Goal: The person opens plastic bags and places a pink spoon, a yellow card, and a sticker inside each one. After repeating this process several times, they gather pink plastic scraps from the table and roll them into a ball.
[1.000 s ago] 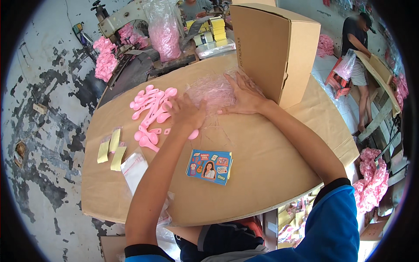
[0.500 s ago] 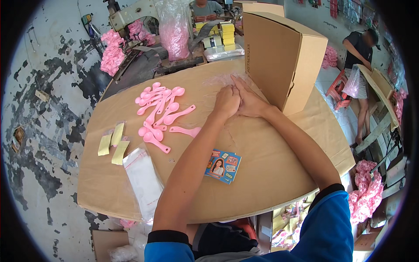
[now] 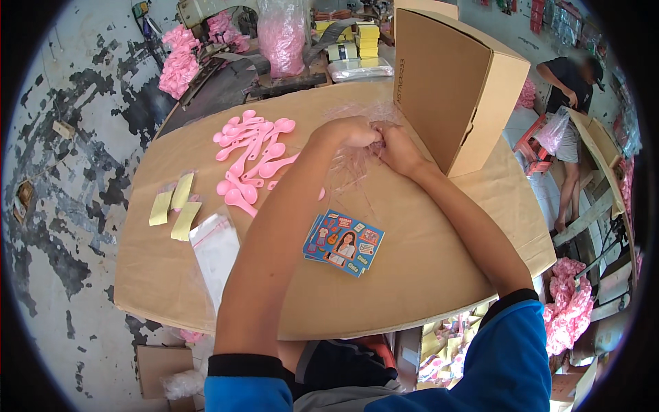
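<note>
At the far middle of the table, my left hand [image 3: 355, 130] and my right hand [image 3: 399, 150] meet, both with curled fingers. A tangle of thin clear plastic strips [image 3: 349, 167] is pinched between them and trails over the table. Left of my hands lies a loose heap of pink plastic spoons [image 3: 241, 192], partly hidden by my left forearm. Blue printed cards [image 3: 343, 244] lie in a small stack between my forearms. Beyond my left forearm are a pile of clear and white plastic bags [image 3: 215, 253] and several small packets with yellow paper [image 3: 184, 221].
A tall cardboard box [image 3: 446, 89] stands just right of my hands. Behind the table are a large bag of pink items [image 3: 281, 41] and yellow stacks [image 3: 368, 41]. A box of packets [image 3: 449, 347] sits below the near edge. Another person [image 3: 570, 86] stands at right.
My hands have turned from lying palm against palm to gripping the plastic strips, which now spread nearer to me. My left forearm has swung left over some spoons, and the cards show more fully.
</note>
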{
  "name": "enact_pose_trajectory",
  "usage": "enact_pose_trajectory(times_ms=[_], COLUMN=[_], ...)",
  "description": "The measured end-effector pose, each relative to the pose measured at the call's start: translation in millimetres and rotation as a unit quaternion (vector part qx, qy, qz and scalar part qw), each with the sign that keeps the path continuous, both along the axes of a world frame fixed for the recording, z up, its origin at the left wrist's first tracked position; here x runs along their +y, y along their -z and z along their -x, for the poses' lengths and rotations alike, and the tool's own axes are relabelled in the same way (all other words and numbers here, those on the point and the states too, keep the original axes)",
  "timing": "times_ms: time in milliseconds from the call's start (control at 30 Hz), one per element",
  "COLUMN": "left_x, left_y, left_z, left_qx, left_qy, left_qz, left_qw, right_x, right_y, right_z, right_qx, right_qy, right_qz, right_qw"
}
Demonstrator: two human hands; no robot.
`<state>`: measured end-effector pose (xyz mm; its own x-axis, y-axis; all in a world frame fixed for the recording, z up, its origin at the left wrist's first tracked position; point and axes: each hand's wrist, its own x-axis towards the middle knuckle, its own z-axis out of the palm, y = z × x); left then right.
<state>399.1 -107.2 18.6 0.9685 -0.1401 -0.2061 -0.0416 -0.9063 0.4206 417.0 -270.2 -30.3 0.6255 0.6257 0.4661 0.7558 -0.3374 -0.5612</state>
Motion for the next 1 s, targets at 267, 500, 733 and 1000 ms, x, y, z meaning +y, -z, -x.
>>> enact_pose_trajectory(times_ms=[267, 500, 733, 1000], left_x=[17, 39, 38, 38], left_y=[-4, -3, 8, -11], left_z=[38, 29, 24, 40], left_qx=[-0.011, 0.14, 0.12, 0.14], left_qy=[0.049, 0.087, 0.116, 0.107], left_qz=[0.135, 0.27, 0.238, 0.251], left_qw=[0.99, 0.949, 0.957, 0.952], right_x=[-2, 5, 9, 12], right_y=[18, 8, 10, 10], right_z=[-4, 10, 8, 2], right_qx=[-0.187, -0.08, -0.086, -0.083], right_qy=[0.048, -0.014, -0.021, -0.024], right_qz=[0.014, 0.069, 0.039, 0.027], right_qw=[0.981, 0.994, 0.995, 0.996])
